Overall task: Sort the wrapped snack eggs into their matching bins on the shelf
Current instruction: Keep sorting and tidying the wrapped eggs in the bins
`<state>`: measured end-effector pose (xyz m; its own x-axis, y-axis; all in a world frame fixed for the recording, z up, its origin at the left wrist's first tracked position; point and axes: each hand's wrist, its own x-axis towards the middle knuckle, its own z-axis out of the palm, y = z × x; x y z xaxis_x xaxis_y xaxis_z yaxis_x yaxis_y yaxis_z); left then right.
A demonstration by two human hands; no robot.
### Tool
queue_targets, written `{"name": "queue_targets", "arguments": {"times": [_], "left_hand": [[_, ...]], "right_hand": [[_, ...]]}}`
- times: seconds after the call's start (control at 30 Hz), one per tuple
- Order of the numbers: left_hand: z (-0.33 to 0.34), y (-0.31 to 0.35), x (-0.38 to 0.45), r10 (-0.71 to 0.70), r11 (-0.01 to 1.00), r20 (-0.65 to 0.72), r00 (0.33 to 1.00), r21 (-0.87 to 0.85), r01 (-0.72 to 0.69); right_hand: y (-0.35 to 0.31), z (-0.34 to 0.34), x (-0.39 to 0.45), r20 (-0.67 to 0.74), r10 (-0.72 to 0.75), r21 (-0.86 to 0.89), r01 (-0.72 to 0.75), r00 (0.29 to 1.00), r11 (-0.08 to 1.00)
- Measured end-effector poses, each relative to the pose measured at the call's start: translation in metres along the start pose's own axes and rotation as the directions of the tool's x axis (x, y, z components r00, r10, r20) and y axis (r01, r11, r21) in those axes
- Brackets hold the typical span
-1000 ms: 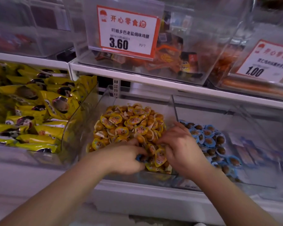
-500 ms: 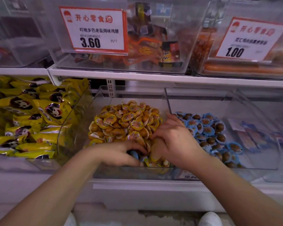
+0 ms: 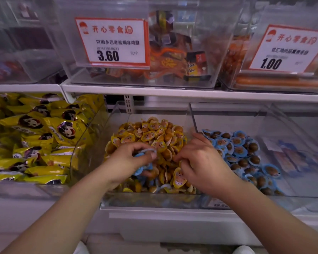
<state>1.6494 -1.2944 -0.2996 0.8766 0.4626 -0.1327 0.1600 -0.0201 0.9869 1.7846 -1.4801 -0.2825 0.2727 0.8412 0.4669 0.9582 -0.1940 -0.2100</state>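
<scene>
We are picking stray blue-wrapped eggs out of the yellow-egg bin (image 3: pixel 116 114), the clear middle bin on the lower shelf. Our left hand (image 3: pixel 131 158) has its fingers curled round a small bunch of blue-wrapped eggs (image 3: pixel 144 166), one blue rim showing above the fingers and more below the palm. Our right hand (image 3: pixel 200 162) rests on the heap of yellow-wrapped eggs (image 3: pixel 151 132) with its fingers bent down into it; we cannot tell whether they pinch anything, since the fingertips are hidden among the wrappers.

To do this well, we judge that the left hand should keep its hold snug but not crush the soft packs, and lift clear of the heap before crossing over. The blue-egg bin (image 3: pixel 264 116) stands just beside on the right, behind a clear divider, so the load must rise over that wall. More blue wrappers (image 3: pixel 162 187) show low at the front of the heap; the right hand should part the yellow ones gently, so that none spill over the front lip.
</scene>
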Motion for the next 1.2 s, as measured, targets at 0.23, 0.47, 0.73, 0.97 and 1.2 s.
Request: {"name": "queue_targets", "arguments": {"times": [0.23,0.47,0.73,0.97,1.2], "left_hand": [[0.001,0.015,-0.002,-0.185,0.838,-0.210,0.960,-0.544,0.043],[-0.005,0.014,-0.005,-0.225,0.816,-0.194,0.955,-0.573,0.076],[-0.012,0.019,-0.016,-0.164,0.770,-0.133,0.977,-0.636,0.043],[0.012,0.025,-0.024,-0.131,0.607,-0.127,0.983,-0.794,-0.021],[0.008,0.028,-0.024,-0.073,0.659,-0.156,0.985,-0.749,-0.070]], "right_hand": [[-0.032,0.002,0.005,-0.187,0.096,0.269,-0.043,0.978,0.962],[-0.057,0.029,0.020,0.317,0.278,0.442,-0.400,0.907,0.803],[-0.070,0.037,0.033,0.625,0.365,0.718,-0.692,0.690,0.079],[-0.091,0.052,0.040,0.589,0.534,0.808,-0.457,0.607,-0.371],[-0.077,0.041,0.035,0.378,0.656,0.883,-0.467,0.653,-0.045]]}}
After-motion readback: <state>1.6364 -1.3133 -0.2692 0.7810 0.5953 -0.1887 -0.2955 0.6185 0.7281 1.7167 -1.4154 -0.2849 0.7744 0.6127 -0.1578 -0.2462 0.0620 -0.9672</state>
